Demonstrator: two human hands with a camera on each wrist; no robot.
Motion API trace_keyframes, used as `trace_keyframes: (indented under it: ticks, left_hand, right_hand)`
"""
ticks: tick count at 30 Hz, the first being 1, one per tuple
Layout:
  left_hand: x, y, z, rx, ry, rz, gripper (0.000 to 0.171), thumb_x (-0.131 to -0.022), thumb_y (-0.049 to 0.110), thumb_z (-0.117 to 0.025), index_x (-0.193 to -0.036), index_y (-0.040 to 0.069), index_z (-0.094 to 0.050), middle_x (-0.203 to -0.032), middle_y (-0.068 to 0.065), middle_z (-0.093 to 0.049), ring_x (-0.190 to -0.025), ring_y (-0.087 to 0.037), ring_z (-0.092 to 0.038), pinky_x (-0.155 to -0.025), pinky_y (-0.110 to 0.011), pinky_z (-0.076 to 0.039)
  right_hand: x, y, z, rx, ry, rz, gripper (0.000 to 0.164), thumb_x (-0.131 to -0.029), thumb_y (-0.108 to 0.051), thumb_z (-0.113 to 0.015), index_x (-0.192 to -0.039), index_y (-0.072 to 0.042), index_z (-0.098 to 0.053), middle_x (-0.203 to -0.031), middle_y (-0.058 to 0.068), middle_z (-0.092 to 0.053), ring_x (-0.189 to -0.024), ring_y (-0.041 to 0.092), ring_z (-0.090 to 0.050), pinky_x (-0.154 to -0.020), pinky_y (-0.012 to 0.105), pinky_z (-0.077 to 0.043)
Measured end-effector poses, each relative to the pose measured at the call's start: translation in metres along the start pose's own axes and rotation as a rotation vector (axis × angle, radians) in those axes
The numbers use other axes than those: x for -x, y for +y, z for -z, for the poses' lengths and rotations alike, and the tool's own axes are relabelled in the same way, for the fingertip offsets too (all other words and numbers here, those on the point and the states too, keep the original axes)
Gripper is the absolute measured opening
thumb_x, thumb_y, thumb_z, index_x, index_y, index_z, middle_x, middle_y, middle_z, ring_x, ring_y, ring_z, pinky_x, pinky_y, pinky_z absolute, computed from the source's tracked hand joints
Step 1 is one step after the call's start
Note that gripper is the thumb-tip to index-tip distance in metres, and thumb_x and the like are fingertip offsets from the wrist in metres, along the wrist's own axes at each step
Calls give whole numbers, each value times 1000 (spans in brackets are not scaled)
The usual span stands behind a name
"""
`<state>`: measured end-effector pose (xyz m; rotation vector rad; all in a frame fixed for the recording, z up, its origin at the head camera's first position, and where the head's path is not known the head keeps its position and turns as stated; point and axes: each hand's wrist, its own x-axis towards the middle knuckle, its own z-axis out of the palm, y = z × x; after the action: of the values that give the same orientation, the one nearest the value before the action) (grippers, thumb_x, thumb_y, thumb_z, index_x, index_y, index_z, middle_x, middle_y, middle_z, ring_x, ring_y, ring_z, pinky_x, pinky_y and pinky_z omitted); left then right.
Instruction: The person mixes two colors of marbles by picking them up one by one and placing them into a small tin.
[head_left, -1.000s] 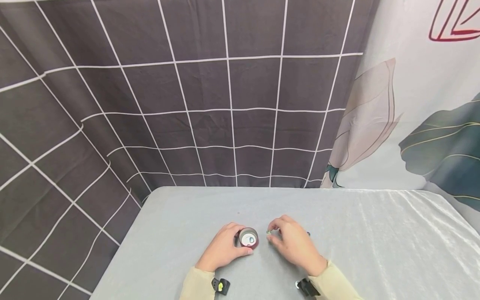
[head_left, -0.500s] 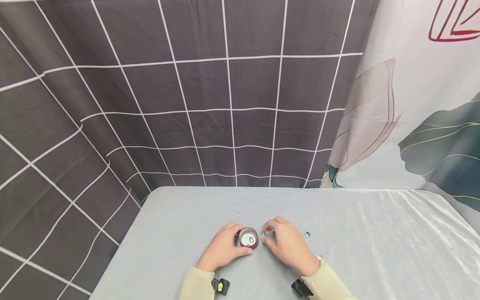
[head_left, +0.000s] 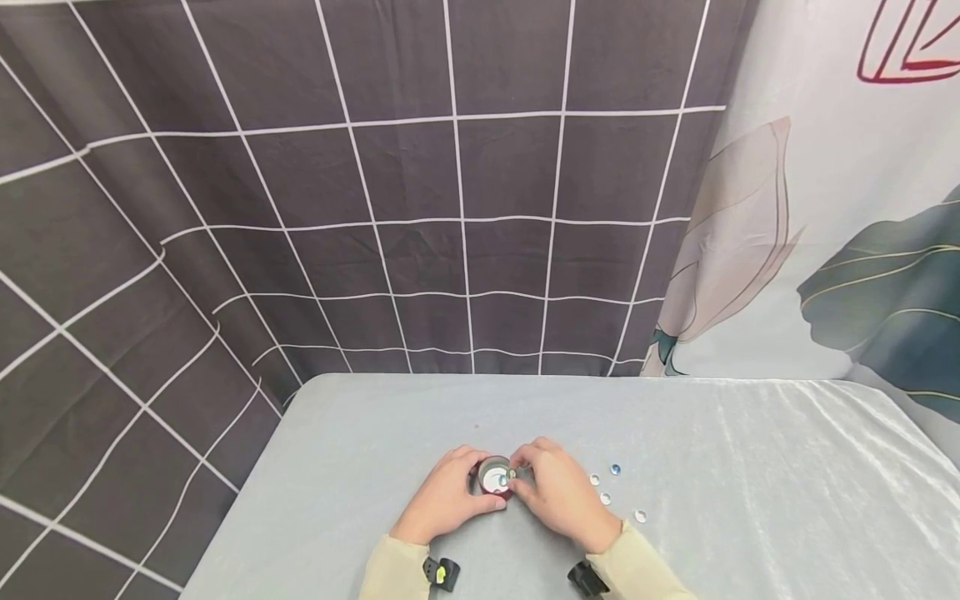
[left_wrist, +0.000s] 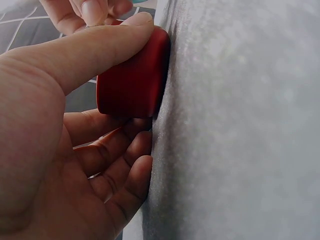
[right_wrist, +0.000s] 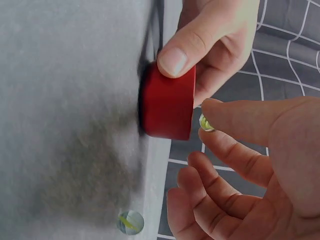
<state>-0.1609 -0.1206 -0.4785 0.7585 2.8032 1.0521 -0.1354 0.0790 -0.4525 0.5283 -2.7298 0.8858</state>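
My left hand (head_left: 446, 493) holds a small, round red tin (right_wrist: 168, 110) that stands on the table, thumb at the near side and fingers around the far side. Its open top faces up, and a bluish glass marble (head_left: 502, 481) shows on the pale bottom. Between thumb and index finger my right hand (head_left: 558, 493) pinches a clear glass marble with a yellow-green swirl (right_wrist: 206, 123). That marble is right at the tin's rim, on its right side. The other right fingers are loosely bent below, in the right wrist view.
Several loose marbles lie on the table right of my right hand, among them a blue one (head_left: 616, 469) and a clear one (head_left: 640, 516). The table (head_left: 750, 483) has a light grey cloth. Behind it hangs a dark curtain (head_left: 502, 167) with white grid lines.
My right hand has moved left with the pinched marble, from beside the tin to its rim. Several marbles on the table have come into view behind it. My left hand and the tin have stayed still.
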Motion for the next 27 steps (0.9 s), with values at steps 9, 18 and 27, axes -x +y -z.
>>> trace_keyframes:
  ticks: [9, 18, 27]
  left_hand:
    - [0, 1, 1, -4, 5, -4, 56, -78, 40, -85, -121, 9, -68, -105, 5, -64, -98, -10, -56, -90, -34, -49]
    - [0, 0, 1, -7, 0, -3, 58, -78, 44, -84, -121, 9, -68, -106, 5, -64, -96, -9, -56, -88, -34, -49]
    - [0, 0, 0, -8, 2, -1, 58, -78, 46, -84, -120, 9, -68, -105, 6, -63, -95, -9, -56, -86, -33, -49]
  right_hand:
    - [-1, -2, -5, 11, -8, 16, 17, -78, -14, -82, -89, -14, -70, -84, -4, -57, -75, 10, -53, -67, 33, -50]
    - [-2, -3, -10, 25, 0, 14, 16, -78, -14, -82, -86, -15, -69, -84, -4, -56, -76, 12, -56, -67, 35, -52]
    - [-3, -5, -13, 14, 7, 6, 16, -76, -11, -82, -85, -12, -69, -83, -3, -55, -77, 13, -57, -71, 36, -53]
